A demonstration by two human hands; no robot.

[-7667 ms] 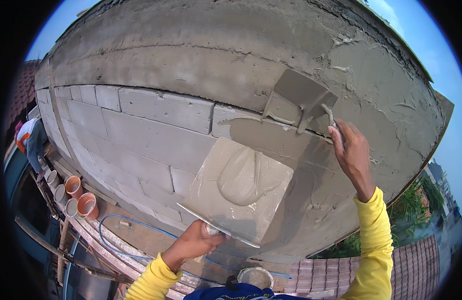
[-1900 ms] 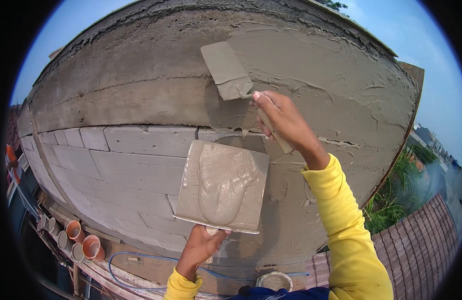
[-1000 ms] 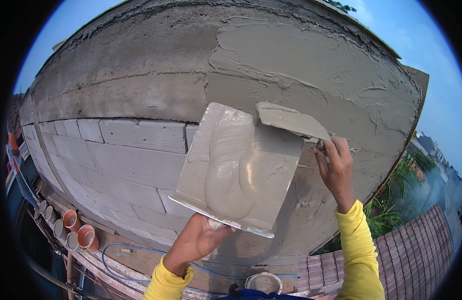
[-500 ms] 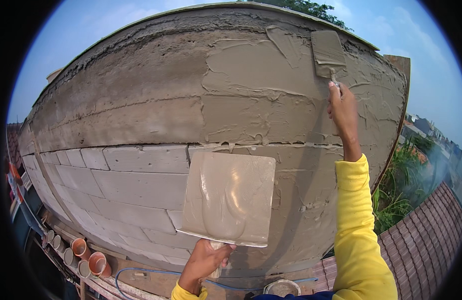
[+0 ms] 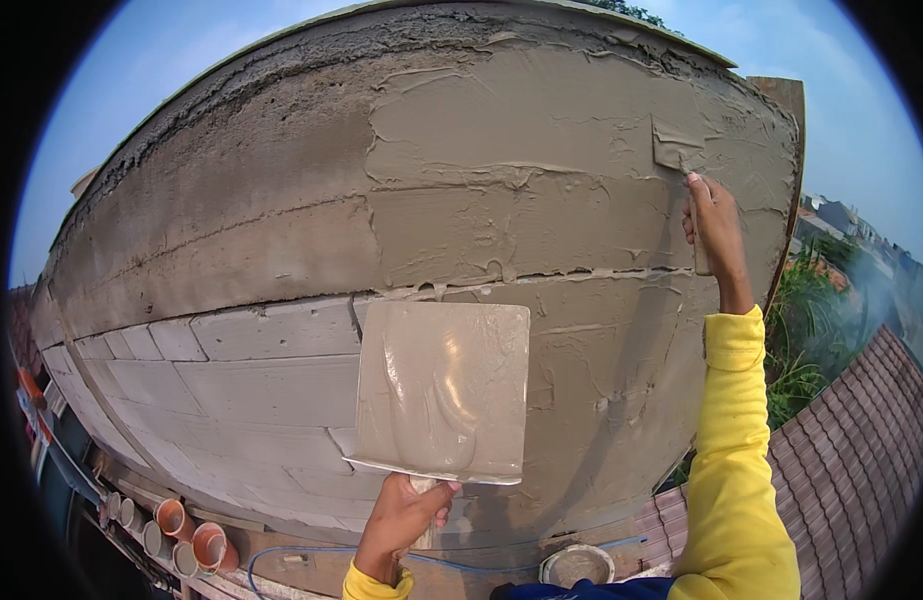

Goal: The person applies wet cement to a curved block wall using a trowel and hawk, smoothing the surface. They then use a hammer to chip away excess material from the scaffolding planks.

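A wall (image 5: 261, 385) of pale blocks under a rough grey band fills the space in front of both hands. Wet plaster (image 5: 551, 115) coats its right part, behind the right hand and above the left. A tiled roof (image 5: 861, 450) slopes away below and right of the right hand. The flat square board (image 5: 503, 425) stands just above the left hand, carrying a glossy heap of mortar (image 5: 436, 385). Orange buckets (image 5: 227, 556) sit well left of the left hand; a round tub (image 5: 578, 548) is nearer, below and right of it. The trowel (image 5: 678, 150) is just above the right hand, its blade against the plaster. The hands are well apart: the left hand (image 5: 403, 518) grips the board's handle, the right hand (image 5: 718, 222) the trowel's.
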